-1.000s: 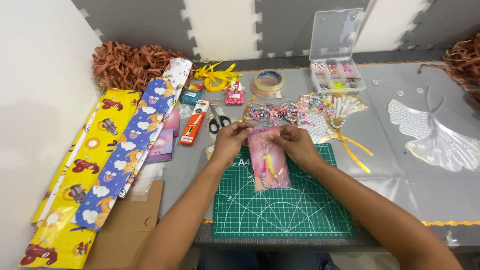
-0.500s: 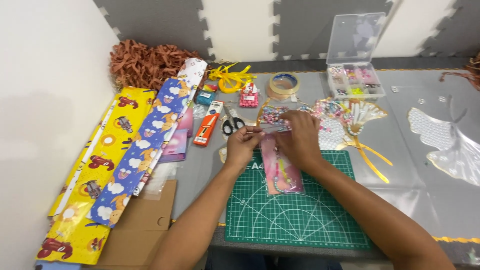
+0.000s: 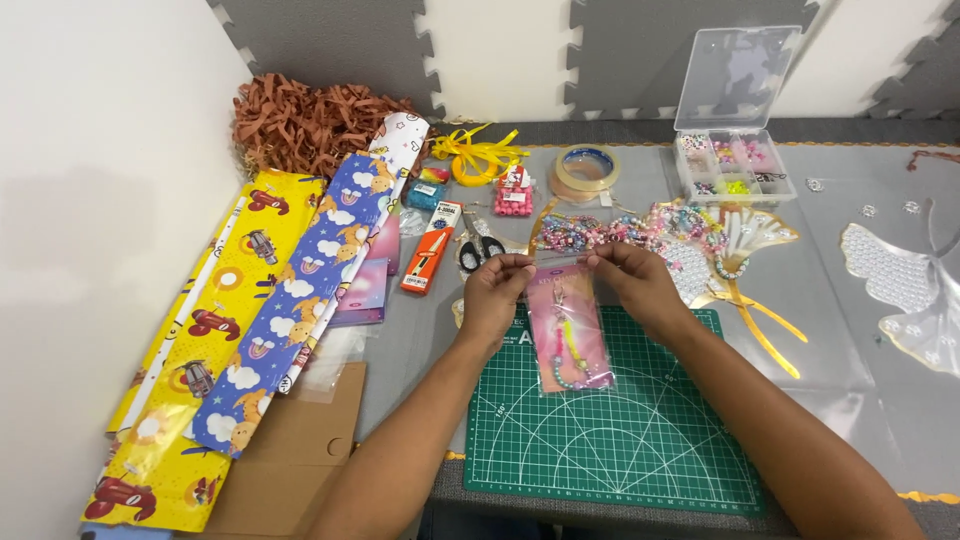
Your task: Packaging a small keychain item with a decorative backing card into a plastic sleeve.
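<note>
A small clear plastic bag (image 3: pixel 568 335) with a pink card and a beaded bracelet inside lies over the far edge of the green cutting mat (image 3: pixel 610 440). My left hand (image 3: pixel 495 293) pinches the bag's top left corner. My right hand (image 3: pixel 635 280) pinches its top right corner. Both hands hold the bag's upper edge just above the mat, fingers closed on the plastic.
Beaded strings (image 3: pixel 590 235) lie just beyond the hands. Scissors (image 3: pixel 478 248), an orange cutter (image 3: pixel 432 246), a tape roll (image 3: pixel 587 170), yellow ribbon (image 3: pixel 480 155) and an open bead box (image 3: pixel 733 165) sit further back. Wrapping paper rolls (image 3: pixel 300 290), brown paper shred (image 3: pixel 305 125) and cardboard (image 3: pixel 290 460) fill the left.
The view has shifted, so everything sits lower and more to the right in the frame. Both hands stay on the bag's top edge, now pinching its two corners further apart.
</note>
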